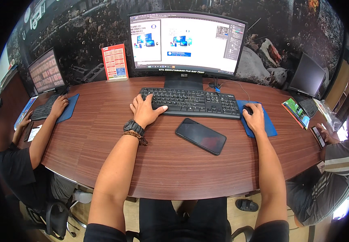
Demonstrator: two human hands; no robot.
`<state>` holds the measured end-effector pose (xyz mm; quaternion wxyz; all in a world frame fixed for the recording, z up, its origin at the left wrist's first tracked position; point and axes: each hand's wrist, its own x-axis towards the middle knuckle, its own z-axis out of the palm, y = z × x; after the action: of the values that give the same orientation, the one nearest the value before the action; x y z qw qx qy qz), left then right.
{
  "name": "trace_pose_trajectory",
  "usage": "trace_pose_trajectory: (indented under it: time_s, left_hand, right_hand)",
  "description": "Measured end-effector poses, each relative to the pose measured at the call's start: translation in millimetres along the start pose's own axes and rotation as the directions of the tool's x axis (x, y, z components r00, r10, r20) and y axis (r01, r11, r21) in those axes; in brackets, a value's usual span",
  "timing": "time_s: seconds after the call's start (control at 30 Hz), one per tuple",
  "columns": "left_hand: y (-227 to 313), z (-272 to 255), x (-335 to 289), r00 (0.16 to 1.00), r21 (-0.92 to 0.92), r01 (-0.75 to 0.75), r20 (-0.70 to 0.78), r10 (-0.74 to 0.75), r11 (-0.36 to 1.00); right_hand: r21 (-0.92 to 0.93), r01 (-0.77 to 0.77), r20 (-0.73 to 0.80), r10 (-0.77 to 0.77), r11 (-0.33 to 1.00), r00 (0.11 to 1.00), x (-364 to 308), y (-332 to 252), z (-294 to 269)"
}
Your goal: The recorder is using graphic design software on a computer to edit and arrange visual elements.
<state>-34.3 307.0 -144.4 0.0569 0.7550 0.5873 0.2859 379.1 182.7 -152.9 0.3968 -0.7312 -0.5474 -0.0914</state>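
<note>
My left hand (pixel 145 111) rests on the left end of a black keyboard (pixel 186 100), fingers spread over its keys and thumb stretched along the front edge. A black watch and a braided bracelet are on that wrist. Under my right hand (pixel 255 117) is a black computer mouse (pixel 248 109), gripped on a blue mouse pad (pixel 268 121). Between my forearms lies a black smartphone (pixel 201 136), screen up and dark with a faint reflection. Behind the keyboard stands a wide monitor (pixel 206 44) displaying a design program with pictures of computers.
A red-and-white card in a stand (pixel 115 62) is left of the monitor. At left, a person types at another keyboard (pixel 44 108). Another person at right holds a phone (pixel 318 136), near booklets (pixel 295 113) and a dark monitor (pixel 307 74). The brown desk (pixel 162 173) curves around me.
</note>
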Motion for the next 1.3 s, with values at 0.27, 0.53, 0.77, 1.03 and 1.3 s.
trace_pose_trajectory:
  time_s: [0.27,0.53,0.77,1.03,1.3]
  left_hand:
    - [-1.6,0.1,0.1,1.0,0.01,0.005,0.005,-0.005,1.0]
    - [-2.5,0.4,-0.5,1.0,0.019,0.001,-0.01,-0.001,1.0]
    - [1.4,-0.7,-1.6,1.0,0.006,0.012,0.008,-0.012,1.0]
    - [-0.7,0.7,-1.7,1.0,0.011,0.011,-0.006,-0.011,1.0]
    - [1.0,0.0,-0.6,1.0,0.015,0.021,0.014,-0.022,1.0]
  right_hand:
    - [0.002,0.003,0.002,-0.003,1.0,1.0,-0.7,-3.3,0.8]
    - [0.017,0.044,-0.016,-0.044,0.999,0.999,0.9,1.9,3.5]
    - [0.034,0.069,0.005,-0.07,0.997,0.998,0.1,1.2,3.0]
    - [0.03,0.028,0.029,-0.029,0.999,0.999,-0.2,-1.7,2.0]
    - [0.026,0.03,0.021,-0.031,0.999,0.999,0.7,3.0,4.1]
